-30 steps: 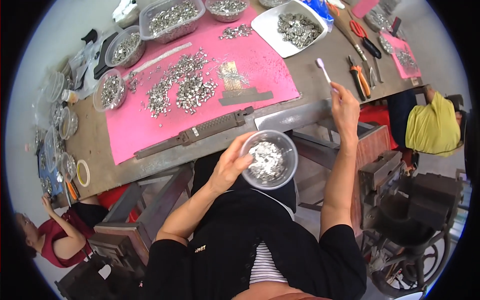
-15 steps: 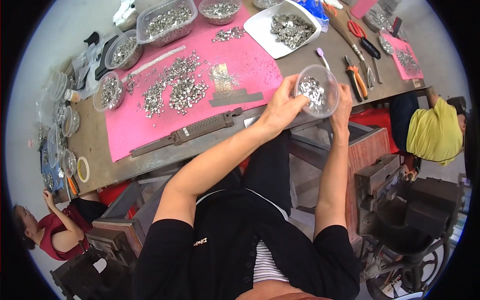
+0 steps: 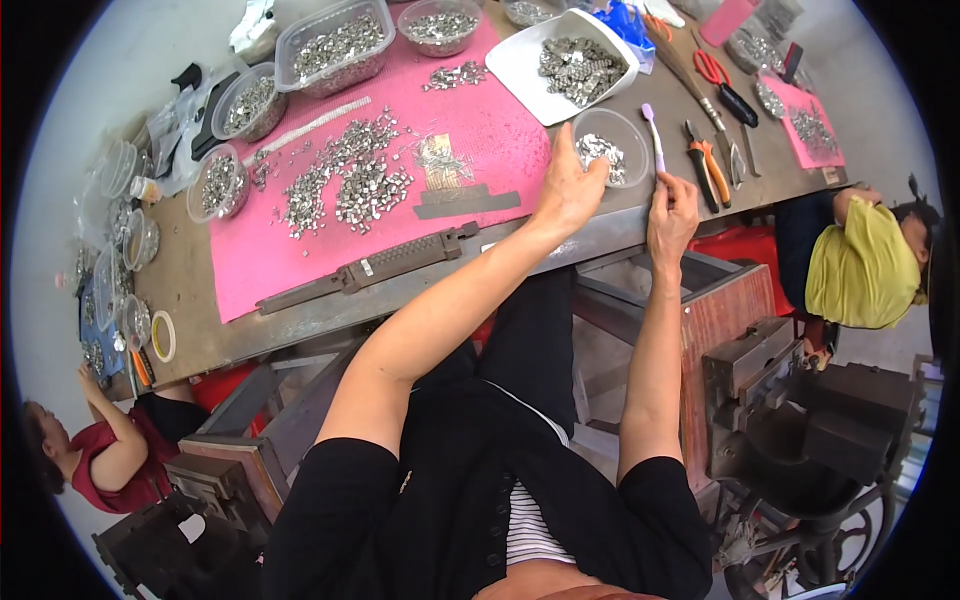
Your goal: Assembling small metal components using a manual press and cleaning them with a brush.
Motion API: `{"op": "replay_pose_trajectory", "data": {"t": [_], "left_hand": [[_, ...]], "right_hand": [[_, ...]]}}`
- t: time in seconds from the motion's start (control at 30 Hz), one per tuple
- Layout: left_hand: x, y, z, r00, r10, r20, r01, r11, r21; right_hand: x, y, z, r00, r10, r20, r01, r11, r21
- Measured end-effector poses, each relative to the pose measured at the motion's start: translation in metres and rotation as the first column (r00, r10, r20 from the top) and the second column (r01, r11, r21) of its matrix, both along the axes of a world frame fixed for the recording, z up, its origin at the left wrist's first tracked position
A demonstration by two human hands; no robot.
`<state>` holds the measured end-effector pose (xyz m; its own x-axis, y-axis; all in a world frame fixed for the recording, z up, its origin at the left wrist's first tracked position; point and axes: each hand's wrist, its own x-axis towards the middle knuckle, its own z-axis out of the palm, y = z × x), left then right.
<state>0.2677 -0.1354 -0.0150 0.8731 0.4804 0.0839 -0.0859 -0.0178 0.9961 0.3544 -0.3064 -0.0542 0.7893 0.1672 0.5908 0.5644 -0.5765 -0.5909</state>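
Observation:
A small round clear plastic tub (image 3: 622,165) with silvery metal pieces in it stands near the table's front edge, right of the pink mat. My left hand (image 3: 572,188) grips its left side, the fingers along the outer wall and the thumb over the near rim. Just right of the tub is a toothbrush (image 3: 650,128) with a purple head and a pale handle, pointing away from me. My right hand (image 3: 672,215) pinches the near end of that handle; the fingers are curled.
Heaps of small metal pieces (image 3: 372,190) lie on the pink mat (image 3: 262,228). A white tray (image 3: 520,72) and several filled tubs stand behind. Orange-handled pliers (image 3: 700,160) and a broad brush (image 3: 690,75) lie at right. A dark metal bar (image 3: 370,262) runs along the front edge. Two people sit nearby.
The clear tub has gone from between both hands, held up, to the table farther away. My right hand has let go of it and now has the toothbrush's handle.

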Motion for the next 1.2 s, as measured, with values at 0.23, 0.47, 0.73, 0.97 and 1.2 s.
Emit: {"op": "replay_pose_trajectory", "data": {"t": [0.23,0.47,0.73,0.97,1.2], "left_hand": [[-0.103,0.011,0.036,0.98,-0.067,0.186,0.041,0.989,0.14],[-0.142,0.095,0.038,0.956,0.093,0.278,-0.097,0.995,-0.002],[-0.138,0.138,0.037,0.923,0.213,0.319,-0.171,0.973,-0.155],[-0.144,0.142,0.037,0.928,0.204,0.311,-0.121,0.956,-0.266],[-0.128,0.151,0.029,0.933,0.253,0.255,-0.176,0.941,-0.289]], "right_hand": [[-0.001,0.0,0.006,0.961,0.035,0.276,0.018,0.983,-0.185],[-0.007,0.105,0.1,0.918,0.381,0.108,-0.388,0.919,0.061],[0.052,0.306,0.068,0.383,0.603,-0.7,-0.374,0.794,0.48],[0.059,0.34,0.045,0.47,0.532,-0.704,-0.16,0.836,0.525],[0.052,0.335,0.07,0.618,0.5,-0.606,-0.22,0.851,0.477]]}}
